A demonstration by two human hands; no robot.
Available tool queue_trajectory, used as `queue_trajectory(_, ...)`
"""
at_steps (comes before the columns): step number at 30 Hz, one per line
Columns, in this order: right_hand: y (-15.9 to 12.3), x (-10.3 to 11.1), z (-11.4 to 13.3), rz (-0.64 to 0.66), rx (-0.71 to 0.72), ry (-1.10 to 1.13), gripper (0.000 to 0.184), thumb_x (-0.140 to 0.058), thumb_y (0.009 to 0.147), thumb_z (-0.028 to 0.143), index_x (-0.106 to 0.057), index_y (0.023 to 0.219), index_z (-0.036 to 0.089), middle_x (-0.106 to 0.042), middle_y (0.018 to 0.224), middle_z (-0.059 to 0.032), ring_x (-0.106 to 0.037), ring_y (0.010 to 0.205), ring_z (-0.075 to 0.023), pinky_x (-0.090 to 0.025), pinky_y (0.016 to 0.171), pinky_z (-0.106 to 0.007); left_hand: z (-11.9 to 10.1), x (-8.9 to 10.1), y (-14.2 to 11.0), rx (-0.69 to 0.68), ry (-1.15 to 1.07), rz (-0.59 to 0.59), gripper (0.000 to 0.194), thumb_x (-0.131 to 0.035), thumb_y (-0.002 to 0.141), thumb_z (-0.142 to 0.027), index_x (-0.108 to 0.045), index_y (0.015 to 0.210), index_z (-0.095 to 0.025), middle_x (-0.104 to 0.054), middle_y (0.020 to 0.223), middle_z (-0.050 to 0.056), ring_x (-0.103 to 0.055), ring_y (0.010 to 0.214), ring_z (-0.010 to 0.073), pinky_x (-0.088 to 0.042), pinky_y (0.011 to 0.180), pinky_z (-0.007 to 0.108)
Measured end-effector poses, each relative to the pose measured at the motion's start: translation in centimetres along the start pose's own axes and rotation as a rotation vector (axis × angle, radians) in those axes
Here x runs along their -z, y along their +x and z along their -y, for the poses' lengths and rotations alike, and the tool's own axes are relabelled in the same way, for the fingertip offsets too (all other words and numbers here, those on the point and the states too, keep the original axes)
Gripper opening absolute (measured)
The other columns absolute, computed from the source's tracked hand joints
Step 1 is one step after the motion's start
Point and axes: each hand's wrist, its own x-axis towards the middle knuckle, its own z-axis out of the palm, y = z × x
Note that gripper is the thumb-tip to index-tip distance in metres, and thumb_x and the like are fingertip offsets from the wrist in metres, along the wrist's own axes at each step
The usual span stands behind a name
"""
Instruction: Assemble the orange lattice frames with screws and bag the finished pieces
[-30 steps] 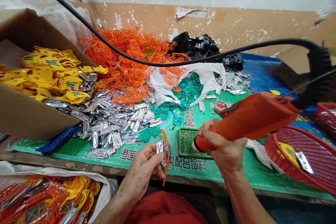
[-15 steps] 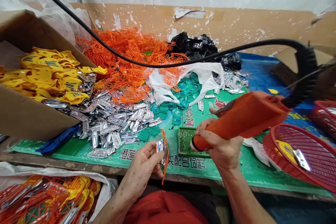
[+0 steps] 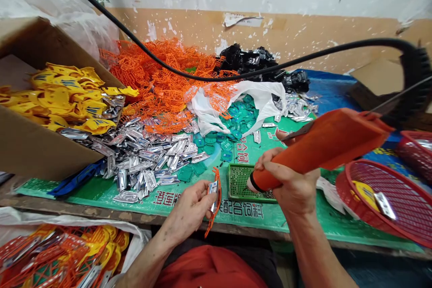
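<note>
Pinching a silver plate (image 3: 213,188) and orange frame (image 3: 218,198), long axis running away from the body, the left hand (image 3: 193,207) lies left of the green tray (image 3: 243,197); the right hand (image 3: 293,186) grasps an orange driver (image 3: 324,144), its nose above that tray.

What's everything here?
Power tool: one, orange, right hand
Held piece: one, orange-silver, left hand
Tray: one, green, centre
Metal plates: many, silver, mostly left
Lattices: many, orange, behind plates
Cardboard boxes: 2+, brown, both sides
Plastic parts: many, yellow, left box
Flat pieces: many, teal, middle
Shiny parts: many, black, back
Plastic bag: one, white, middle
Mesh baskets: two, red, right
Cable: one, black, overhead
Sack: one, white, bottom left
Tarp: one, blue, right
Hands: two, bare, front
</note>
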Motion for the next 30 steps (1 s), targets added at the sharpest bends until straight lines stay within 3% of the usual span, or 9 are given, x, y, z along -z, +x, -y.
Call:
queue_trajectory(4, 0.2, -0.5, 2.2, 0.007, -0.063, 0.193, 0.037, -0.072, 0.06, 0.016, -0.062, 0.095, 0.021, -0.06, 0.06, 0.004, -0.056, 0.052, -0.0153, -0.047, 0.057, -0.034, -0.2, -0.1, 0.3, -0.019, 0.059, 0.003, 0.017, -0.052, 0.085, -0.034, -0.058, 0.081, -0.019, -0.05, 0.052, -0.007, -0.04, 0.04, 0.0076, -0.028, 0.042, 0.02)
queue_trajectory(11, -1.0, -2.1, 4.9, 0.176, -0.069, 0.294, 0.044, -0.073, 0.068, 0.024, -0.061, 0.11, 0.03, -0.059, 0.065, 0.0023, -0.057, 0.059, -0.0169, -0.05, 0.062, -0.037, 0.1, -0.2, 0.9, -0.049, 0.091, 0.053, 0.018, -0.052, 0.083, -0.034, -0.05, 0.071, -0.02, -0.047, 0.06, -0.006, -0.051, 0.052, 0.0119, -0.037, 0.05, 0.022)
queue_trajectory(17, -2.2, -4.0, 4.8, 0.197, -0.131, 0.351, 0.046, -0.074, 0.064, 0.021, -0.06, 0.107, 0.031, -0.06, 0.064, 0.004, -0.056, 0.057, -0.0155, -0.05, 0.062, -0.036, 0.5, 0.3, 1.1, -0.087, 0.137, 0.052, 0.031, -0.049, 0.084, -0.046, -0.048, 0.066, -0.021, -0.047, 0.058, -0.005, -0.049, 0.052, 0.0134, -0.035, 0.049, 0.023)
queue_trajectory(30, -2.9, -5.0, 4.2, 0.22, -0.144, 0.376, 0.035, -0.068, 0.063, 0.015, -0.061, 0.096, 0.026, -0.061, 0.062, 0.0044, -0.057, 0.057, -0.0138, -0.051, 0.062, -0.033, 0.3, 0.5, 1.1, -0.117, 0.188, 0.093, 0.029, -0.048, 0.083, -0.041, -0.053, 0.064, -0.02, -0.047, 0.056, -0.003, -0.04, 0.051, 0.0126, -0.025, 0.046, 0.023)
